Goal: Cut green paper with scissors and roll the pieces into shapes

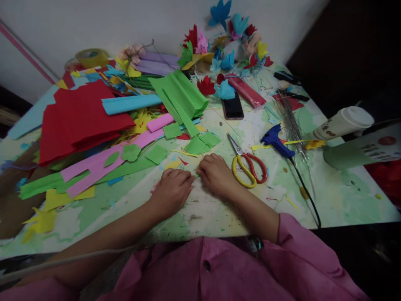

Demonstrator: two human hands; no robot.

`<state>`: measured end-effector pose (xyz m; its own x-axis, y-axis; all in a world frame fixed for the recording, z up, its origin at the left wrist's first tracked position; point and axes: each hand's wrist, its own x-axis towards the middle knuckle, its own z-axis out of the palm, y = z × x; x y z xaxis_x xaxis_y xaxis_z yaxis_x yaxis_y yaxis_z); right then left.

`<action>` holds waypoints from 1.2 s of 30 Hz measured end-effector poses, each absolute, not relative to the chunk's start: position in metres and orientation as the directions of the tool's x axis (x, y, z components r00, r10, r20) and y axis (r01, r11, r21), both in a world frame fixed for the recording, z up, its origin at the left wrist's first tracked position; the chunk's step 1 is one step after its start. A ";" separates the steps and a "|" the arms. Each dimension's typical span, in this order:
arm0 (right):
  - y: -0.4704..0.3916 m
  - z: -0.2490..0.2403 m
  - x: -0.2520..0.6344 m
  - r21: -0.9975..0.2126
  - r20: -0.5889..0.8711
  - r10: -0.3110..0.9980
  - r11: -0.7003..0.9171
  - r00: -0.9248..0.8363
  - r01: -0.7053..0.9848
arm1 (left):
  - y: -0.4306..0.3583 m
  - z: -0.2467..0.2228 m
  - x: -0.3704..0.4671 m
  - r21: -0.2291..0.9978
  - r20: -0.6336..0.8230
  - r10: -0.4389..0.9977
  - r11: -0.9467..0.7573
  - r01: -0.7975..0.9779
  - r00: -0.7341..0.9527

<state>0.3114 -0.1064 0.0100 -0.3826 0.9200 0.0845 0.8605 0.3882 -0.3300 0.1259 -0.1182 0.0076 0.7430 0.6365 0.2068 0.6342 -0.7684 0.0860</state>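
Near the front middle of the table, my left hand (173, 190) and my right hand (217, 173) rest with their fingertips almost meeting. Both have curled, closed fingers. A tiny bit of green paper (197, 176) shows between the fingertips; the rest of it is hidden by the fingers. Just right of my right hand lie scissors (247, 165) with one yellow and one red handle, blades slightly apart. Cut green paper squares (203, 143) lie beyond the hands. A pink paper strip (94, 169) with cut-outs stretches to the left.
A blue glue gun (277, 140) with a black cord lies right, beside thin wires (293, 121) and a lidded paper cup (344, 121). Red paper (83, 119) and green crepe paper (180, 98) are piled left. Behind are a phone (233, 108) and paper flowers (239, 25).
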 end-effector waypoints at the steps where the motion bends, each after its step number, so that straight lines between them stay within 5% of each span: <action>1: -0.107 0.010 0.312 -0.332 0.086 0.919 0.390 -0.384 0.859 | -0.118 0.008 0.126 0.097 0.196 0.645 -0.763 0.640 0.739; 17: -0.105 0.005 0.312 -0.350 0.153 0.961 0.272 -0.232 0.896 | -0.121 0.011 0.129 0.035 0.147 0.629 -0.775 0.631 0.763; 22: -0.104 0.000 0.316 -0.481 0.207 0.966 0.241 -0.157 0.843 | -0.122 0.012 0.129 0.062 0.192 0.619 -0.782 0.620 0.762; 26: -0.107 -0.001 0.323 -0.575 0.277 0.922 0.386 -0.273 0.722 | -0.113 0.008 0.133 0.180 0.256 0.605 -0.796 0.578 0.754; 36: -0.114 0.005 0.325 -0.486 0.262 0.883 0.469 -0.388 0.738 | -0.097 -0.002 0.148 0.268 0.253 0.702 -0.712 0.649 0.666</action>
